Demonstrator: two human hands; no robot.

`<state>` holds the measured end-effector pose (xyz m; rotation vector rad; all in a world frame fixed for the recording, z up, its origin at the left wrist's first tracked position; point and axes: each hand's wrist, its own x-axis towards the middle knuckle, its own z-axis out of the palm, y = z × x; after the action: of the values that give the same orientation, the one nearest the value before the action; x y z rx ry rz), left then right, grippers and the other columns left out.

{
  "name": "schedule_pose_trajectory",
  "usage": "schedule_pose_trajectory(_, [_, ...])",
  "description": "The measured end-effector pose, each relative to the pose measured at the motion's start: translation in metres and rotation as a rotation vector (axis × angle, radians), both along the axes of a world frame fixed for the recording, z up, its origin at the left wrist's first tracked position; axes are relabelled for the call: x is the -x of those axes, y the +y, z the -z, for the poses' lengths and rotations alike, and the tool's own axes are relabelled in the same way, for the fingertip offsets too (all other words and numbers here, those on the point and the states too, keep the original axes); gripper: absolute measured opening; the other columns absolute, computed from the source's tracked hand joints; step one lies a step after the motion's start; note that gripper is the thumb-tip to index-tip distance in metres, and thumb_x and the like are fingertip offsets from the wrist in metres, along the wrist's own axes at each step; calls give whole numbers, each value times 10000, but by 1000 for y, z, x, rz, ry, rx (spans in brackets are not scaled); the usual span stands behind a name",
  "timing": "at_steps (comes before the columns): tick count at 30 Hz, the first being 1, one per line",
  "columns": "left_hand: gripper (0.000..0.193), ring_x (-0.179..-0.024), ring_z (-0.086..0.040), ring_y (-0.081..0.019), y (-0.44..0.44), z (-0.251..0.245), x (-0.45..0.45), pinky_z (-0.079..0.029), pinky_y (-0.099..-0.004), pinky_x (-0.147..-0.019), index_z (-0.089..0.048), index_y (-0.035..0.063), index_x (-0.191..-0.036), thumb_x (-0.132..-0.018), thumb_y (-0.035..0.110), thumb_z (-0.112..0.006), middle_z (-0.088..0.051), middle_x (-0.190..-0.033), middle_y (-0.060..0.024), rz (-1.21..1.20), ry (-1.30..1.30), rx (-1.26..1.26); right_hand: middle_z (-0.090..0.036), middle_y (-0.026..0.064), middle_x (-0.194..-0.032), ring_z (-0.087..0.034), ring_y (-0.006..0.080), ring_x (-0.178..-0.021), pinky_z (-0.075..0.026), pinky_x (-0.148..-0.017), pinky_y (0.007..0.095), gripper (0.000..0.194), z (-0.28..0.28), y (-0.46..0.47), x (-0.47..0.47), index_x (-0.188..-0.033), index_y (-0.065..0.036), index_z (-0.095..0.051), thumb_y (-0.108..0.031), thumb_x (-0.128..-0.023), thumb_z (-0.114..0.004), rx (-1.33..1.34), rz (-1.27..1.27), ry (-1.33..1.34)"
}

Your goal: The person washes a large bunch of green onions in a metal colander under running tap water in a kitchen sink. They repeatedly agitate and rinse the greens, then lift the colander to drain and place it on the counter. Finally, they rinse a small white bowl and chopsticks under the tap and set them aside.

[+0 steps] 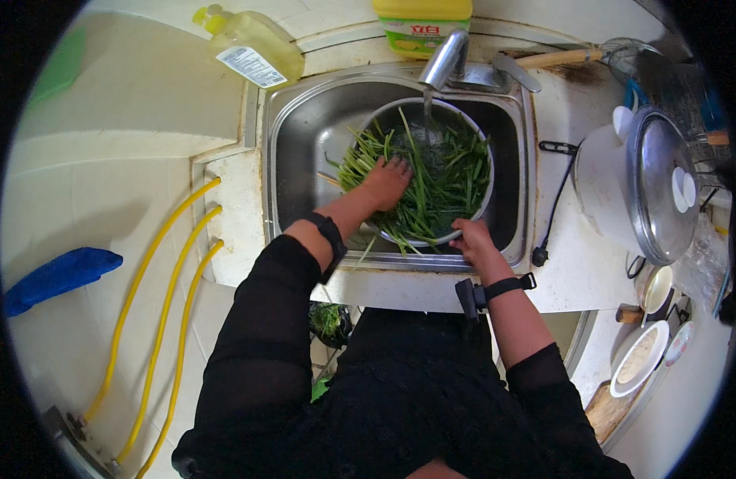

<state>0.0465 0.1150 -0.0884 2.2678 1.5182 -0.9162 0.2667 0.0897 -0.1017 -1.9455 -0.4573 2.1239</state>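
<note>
A round metal basin (491, 173) stands in the stainless steel sink (311, 129), filled with long, thin-stalked green vegetables (425, 197) in water. From the faucet (444, 60) a stream of water (428, 106) runs into the basin. My left hand (389, 182) lies palm down on the greens at the basin's left side, fingers slightly apart and their tips partly among the stalks. At the lower right, my right hand (473, 239) grips the basin's rim, thumb on top. Some stalks hang over the left and front of the rim.
Behind the sink stand a yellow dish soap bottle (257, 48) and a yellow jug (425, 27). A lidded pot (619, 179) and a black power cord (559, 206) occupy the right counter. Yellow hoses (158, 335) run down at left. A white bowl (640, 359) sits lower right.
</note>
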Motion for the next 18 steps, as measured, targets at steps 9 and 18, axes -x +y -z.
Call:
schedule_pose_trajectory(9, [542, -1259, -335, -249, -22, -52, 0, -280, -540, -978, -425, 118, -1264, -739, 57, -547, -374, -1354, -61, -213, -327, -115, -452, 109, -910, -525, 230, -701, -518, -480, 321, 299, 15, -1, -6, -994, -5, -438, -80, -750, -594, -20, 49, 86])
schedule_pose_trajectory(18, [309, -910, -574, -215, -109, -46, 80, -447, -349, -763, -548, 77, -1104, -852, 251, -507, -591, -1048, -82, -1500, -903, -558, -541, 129, -942, -561, 264, -758, -498, -623, 345, 389, -21, 12, -17, -1046, -20, -496, -119, -715, -675, -475, -336, -259])
